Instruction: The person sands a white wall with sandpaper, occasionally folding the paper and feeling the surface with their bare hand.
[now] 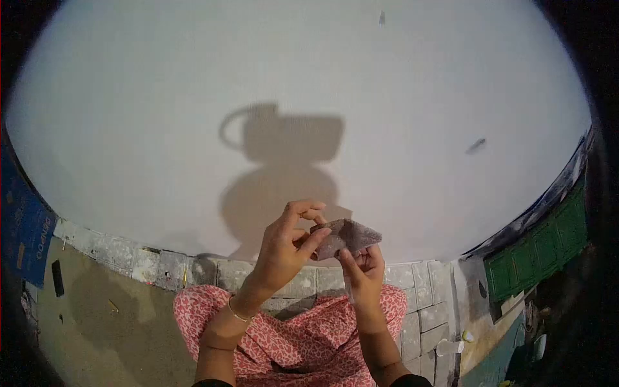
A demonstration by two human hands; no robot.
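A greyish-brown, pointed piece of material (pixel 351 236), perhaps sandpaper or cloth, is held in front of the pale wall, its tip pointing right. My left hand (pixel 290 238) has its thumb and fingers closed on the left end of the piece. My right hand (pixel 362 271) grips its lower edge from below, thumb in front and fingers behind. Both hands are above my lap, in pink patterned clothing (pixel 290 342). A bangle (pixel 237 311) circles my left wrist.
A wide pale wall (pixel 412 84) fills the upper view, with a shadow on it. Tiles (pixel 116 251) line its foot. A blue printed board (pixel 29 226) stands left, a green panel (pixel 538 245) right. A dark flat object (pixel 58 278) and a whitish cup (pixel 449 348) lie on the ground.
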